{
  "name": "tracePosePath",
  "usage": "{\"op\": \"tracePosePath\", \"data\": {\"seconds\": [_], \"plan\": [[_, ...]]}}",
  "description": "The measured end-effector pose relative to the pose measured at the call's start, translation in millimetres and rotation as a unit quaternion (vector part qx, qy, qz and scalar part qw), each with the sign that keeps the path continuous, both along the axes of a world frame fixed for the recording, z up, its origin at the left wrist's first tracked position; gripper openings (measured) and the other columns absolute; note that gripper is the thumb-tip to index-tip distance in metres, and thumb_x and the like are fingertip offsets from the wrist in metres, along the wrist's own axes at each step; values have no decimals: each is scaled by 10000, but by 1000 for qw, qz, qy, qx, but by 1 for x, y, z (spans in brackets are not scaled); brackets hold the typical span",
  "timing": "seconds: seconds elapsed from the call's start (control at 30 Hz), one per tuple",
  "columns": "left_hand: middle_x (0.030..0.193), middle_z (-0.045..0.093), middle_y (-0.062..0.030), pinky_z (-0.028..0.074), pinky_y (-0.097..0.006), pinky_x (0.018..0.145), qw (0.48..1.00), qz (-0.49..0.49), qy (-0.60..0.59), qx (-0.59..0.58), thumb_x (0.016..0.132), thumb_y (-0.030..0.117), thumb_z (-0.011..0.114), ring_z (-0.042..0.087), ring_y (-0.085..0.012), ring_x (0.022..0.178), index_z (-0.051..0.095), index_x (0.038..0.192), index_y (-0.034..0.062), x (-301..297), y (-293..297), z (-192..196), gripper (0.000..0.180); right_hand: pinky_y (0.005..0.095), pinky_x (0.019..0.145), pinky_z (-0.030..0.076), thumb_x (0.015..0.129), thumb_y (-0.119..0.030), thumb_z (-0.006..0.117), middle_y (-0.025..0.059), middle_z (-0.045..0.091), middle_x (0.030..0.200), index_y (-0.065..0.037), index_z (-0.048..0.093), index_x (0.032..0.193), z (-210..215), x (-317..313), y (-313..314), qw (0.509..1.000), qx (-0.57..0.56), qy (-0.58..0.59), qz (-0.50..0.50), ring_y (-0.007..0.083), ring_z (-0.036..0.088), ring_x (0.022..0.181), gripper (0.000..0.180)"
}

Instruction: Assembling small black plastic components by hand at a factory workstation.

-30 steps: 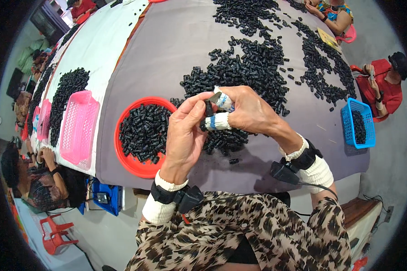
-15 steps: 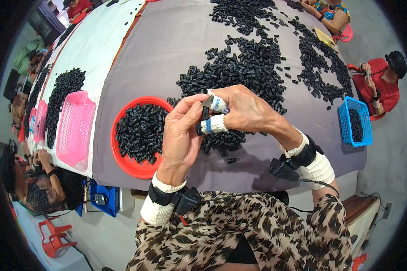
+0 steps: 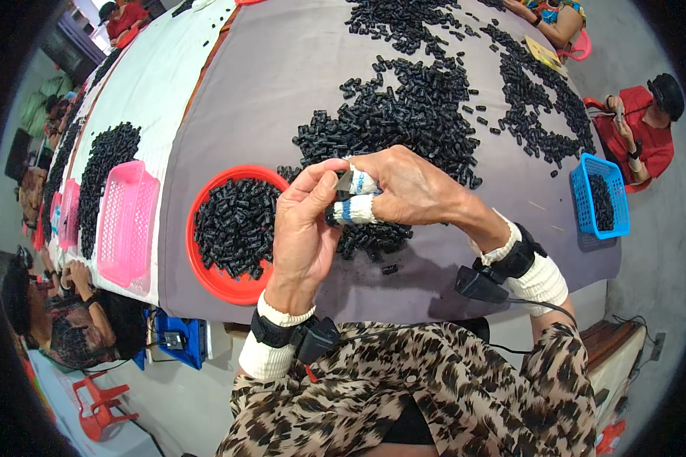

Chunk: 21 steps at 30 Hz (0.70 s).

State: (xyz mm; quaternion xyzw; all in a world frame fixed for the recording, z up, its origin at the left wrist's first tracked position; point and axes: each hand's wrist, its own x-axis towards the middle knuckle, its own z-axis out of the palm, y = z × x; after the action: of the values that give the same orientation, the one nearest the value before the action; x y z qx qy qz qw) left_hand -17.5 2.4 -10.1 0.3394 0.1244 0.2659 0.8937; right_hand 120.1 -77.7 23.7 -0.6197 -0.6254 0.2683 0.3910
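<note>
In front of my chest both hands meet over the near edge of a pile of small black cylindrical parts [image 3: 392, 114]. My left hand [image 3: 301, 228] is closed, thumb and fingers pinching a small black part [image 3: 330, 216] that is mostly hidden. White wraps with blue marks [image 3: 354, 209] cover fingers of my right hand [image 3: 415, 186]. This hand is curled shut against the left fingertips, gripping a thin grey blade-like piece [image 3: 344, 181]. To the left of my left hand, a round red basin [image 3: 225, 288] holds many of the black parts.
A pink basket [image 3: 122, 228] stands on the white cloth at left beside another black pile [image 3: 108, 164]. At right is a blue basket [image 3: 613, 221] with black parts inside, near a person in red [image 3: 644, 137]. Other people sit around the table [image 3: 244, 99]. Cables run from my wrist straps.
My hands stay together in nearly the same place. The grey blade-like piece has tilted between the fingers, and my right fingers have shifted slightly left. The whole view has shifted a little.
</note>
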Motion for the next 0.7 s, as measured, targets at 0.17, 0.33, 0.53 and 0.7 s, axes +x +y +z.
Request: {"op": "tracePosePath", "data": {"seconds": [0.17, 0.33, 0.53, 0.7], "plan": [[902, 607, -75, 485, -246, 672, 996, 58, 42, 53, 871, 124, 539, 589, -136, 770, 566, 1016, -1, -8, 11, -5, 193, 390, 549, 407, 681, -187, 569, 190, 556, 635, 27, 526, 742, -2, 0, 1, 1000, -1, -12, 3, 320, 531, 567, 227], [878, 595, -30, 423, -191, 628, 913, 246, 228, 231, 847, 114, 578, 525, -70, 714, 587, 1024, 1, -54, 58, -23, 210, 273, 556, 388, 780, -206, 578, 10, 523, 639, -18, 559, 824, -15, 21, -10, 999, 3, 29, -34, 100, 461, 593, 194], [872, 611, -21, 410, -205, 629, 809, 243, 334, 419, 816, 86, 594, 525, -71, 714, 620, 985, 5, -59, 57, -41, 189, 370, 595, 426, 699, -144, 445, 145, 548, 621, 15, 527, 744, -10, 37, -30, 994, -25, -7, -109, 271, 535, 585, 185], [805, 598, -150, 471, -327, 653, 744, -100, 272, 602, 734, 77, 631, 593, -250, 735, 628, 888, 30, -9, -11, -74, 161, 366, 566, 399, 683, -150, 449, 145, 524, 601, 22, 508, 742, -22, 38, -26, 997, -22, -8, -80, 266, 501, 555, 192]]}}
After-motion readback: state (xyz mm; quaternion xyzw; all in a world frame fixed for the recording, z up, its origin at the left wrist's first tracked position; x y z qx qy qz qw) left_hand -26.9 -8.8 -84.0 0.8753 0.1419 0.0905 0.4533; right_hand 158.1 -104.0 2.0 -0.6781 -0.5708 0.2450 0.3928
